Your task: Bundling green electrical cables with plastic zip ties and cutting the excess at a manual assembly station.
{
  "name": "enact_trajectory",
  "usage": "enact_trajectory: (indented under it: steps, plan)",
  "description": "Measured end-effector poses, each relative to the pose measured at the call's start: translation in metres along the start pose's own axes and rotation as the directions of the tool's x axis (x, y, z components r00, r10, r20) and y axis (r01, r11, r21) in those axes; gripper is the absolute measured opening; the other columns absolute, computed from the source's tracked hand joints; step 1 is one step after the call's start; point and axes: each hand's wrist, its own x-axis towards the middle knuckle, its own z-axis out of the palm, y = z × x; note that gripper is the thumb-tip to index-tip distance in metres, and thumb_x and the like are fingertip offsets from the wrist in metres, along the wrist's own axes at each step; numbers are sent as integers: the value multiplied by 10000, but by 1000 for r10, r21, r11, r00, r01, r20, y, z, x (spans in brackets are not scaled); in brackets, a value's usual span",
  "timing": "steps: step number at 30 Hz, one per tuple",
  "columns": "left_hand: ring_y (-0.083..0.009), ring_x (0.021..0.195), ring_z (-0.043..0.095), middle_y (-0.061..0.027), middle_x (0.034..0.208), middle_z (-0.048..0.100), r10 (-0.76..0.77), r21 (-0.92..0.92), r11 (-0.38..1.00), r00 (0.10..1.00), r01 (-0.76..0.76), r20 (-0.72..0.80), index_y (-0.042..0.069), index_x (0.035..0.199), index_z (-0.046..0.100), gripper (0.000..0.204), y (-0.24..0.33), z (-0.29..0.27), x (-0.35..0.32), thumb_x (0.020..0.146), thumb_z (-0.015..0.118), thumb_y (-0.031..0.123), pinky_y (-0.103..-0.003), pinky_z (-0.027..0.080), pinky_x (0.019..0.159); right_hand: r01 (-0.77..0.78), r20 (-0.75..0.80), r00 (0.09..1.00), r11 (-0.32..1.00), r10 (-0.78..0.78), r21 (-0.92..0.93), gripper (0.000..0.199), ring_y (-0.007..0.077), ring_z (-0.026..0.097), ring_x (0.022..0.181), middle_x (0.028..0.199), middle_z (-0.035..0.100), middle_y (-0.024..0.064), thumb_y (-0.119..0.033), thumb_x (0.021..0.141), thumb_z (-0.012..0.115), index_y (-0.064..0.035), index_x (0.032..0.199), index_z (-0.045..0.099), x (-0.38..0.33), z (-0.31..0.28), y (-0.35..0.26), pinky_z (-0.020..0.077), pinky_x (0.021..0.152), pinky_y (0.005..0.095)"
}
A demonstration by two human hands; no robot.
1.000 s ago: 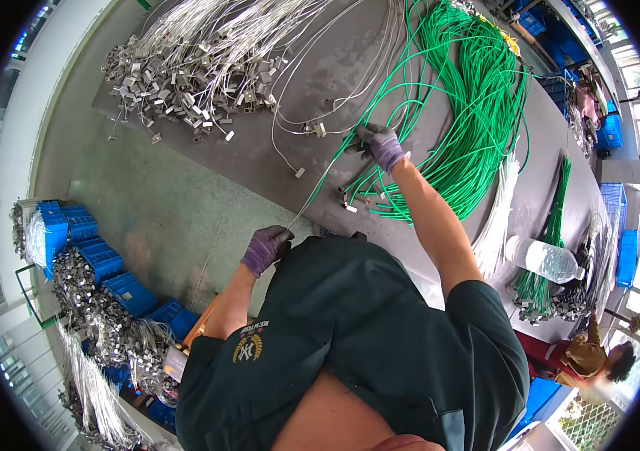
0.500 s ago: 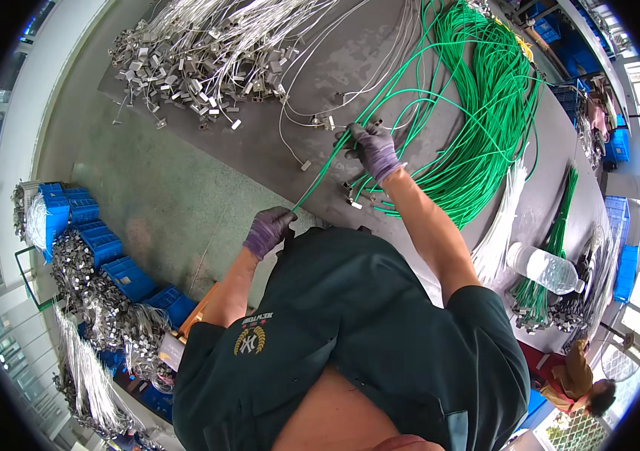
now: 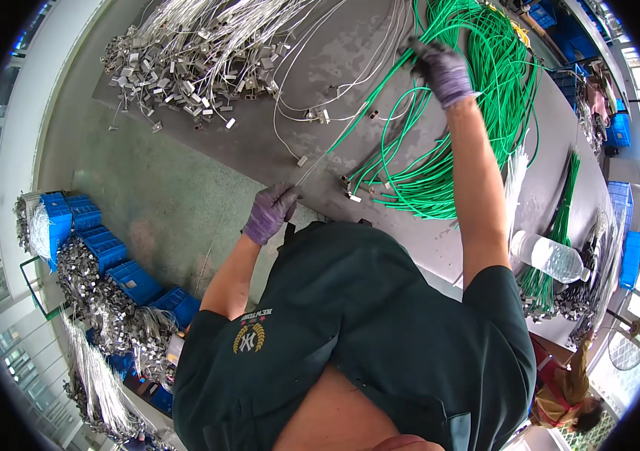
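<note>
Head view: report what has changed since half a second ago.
The right hand has moved forward and rightward, drawing the green tubing away from the left hand and baring pale wire. The left hand still pinches that wire; the clear plastic bottle stays put.

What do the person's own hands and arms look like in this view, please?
The left hand and right hand both wear purple work gloves with dark grey fingers; a thin pale edge shows at the right glove's cuff. The forearms are bare, below short, dark green sleeves.
</note>
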Motion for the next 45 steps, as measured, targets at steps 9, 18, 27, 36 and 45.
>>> enact_trajectory:
  steps: [9, 18, 27, 36, 45]
  plan:
    - [-68, 450, 384, 17, 533, 440, -393, -82, 919, 914, 386, -97, 36, 799, 589, 182, -44, -3, 6, 860, 582, 207, -240, 314, 417, -452, 163, 889, 875, 428, 171, 226, 174, 619, 610, 831, 648, 118, -201, 855, 592, 12, 923, 559, -50, 44, 129, 470, 499, 242]
    - [-86, 466, 428, -15, 568, 484, -355, -113, 919, 918, 377, 175, 38, 831, 598, 276, -14, -20, 11, 867, 564, 309, -251, 330, 408, -188, 191, 967, 979, 170, 75, 260, 172, 627, 645, 871, 651, 123, -198, 856, 584, 23, 991, 564, -29, 33, 68, 490, 532, 239]
    - [-74, 485, 410, 15, 590, 464, -346, 49, 938, 934, 343, 88, 47, 855, 574, 236, -25, -13, 24, 885, 540, 279, -250, 332, 453, -430, 364, 876, 856, 317, 288, 232, 209, 635, 678, 908, 639, 162, -186, 865, 576, 17, 972, 545, -67, 79, 110, 501, 514, 251]
    - [-114, 443, 460, -27, 549, 535, -104, 83, 992, 978, 91, 182, 43, 809, 575, 214, -22, -19, 17, 883, 522, 237, -254, 394, 454, -273, 190, 948, 960, 256, 69, 252, 165, 617, 590, 690, 632, 106, -227, 857, 589, 23, 881, 611, -34, 78, 78, 486, 490, 237]
    - [-96, 446, 502, -36, 566, 549, -433, 62, 900, 872, 431, 227, 25, 870, 590, 202, -4, -26, 16, 859, 554, 223, -238, 385, 375, -351, 223, 919, 933, 325, 86, 257, 162, 618, 543, 717, 644, 121, -209, 834, 623, 42, 886, 605, -65, 114, 92, 492, 460, 239]
